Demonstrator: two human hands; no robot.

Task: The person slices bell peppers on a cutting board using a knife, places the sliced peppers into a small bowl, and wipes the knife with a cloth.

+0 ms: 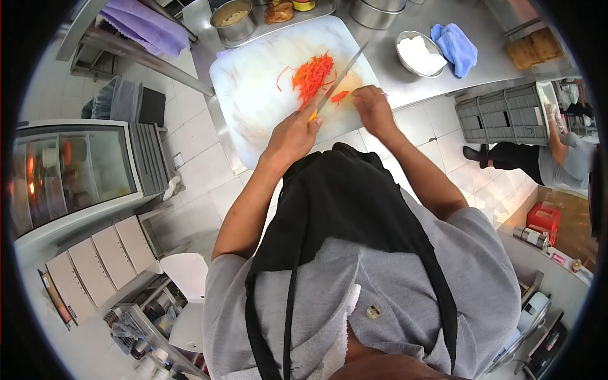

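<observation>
My left hand [291,140] is closed round the yellow handle of a kitchen knife [342,80], whose blade slants up and right over a white cutting board [253,76]. Left of the blade lies a heap of orange-red carrot shreds [313,73], partly behind the knife. A few flat carrot slices [340,96] rest between the blade and my right hand [373,113]. That hand is at the board's right edge with its fingers bent together, slightly blurred. Whatever its fingertips may hold is hidden.
Behind the board, a metal pot [234,20] of pale food stands on a tray [288,26]. Further right are a metal bowl with white contents [419,57] and a blue cloth [455,49]. Another person [544,161] is beside a grey crate [502,117]. A glass-door fridge [76,171] stands left.
</observation>
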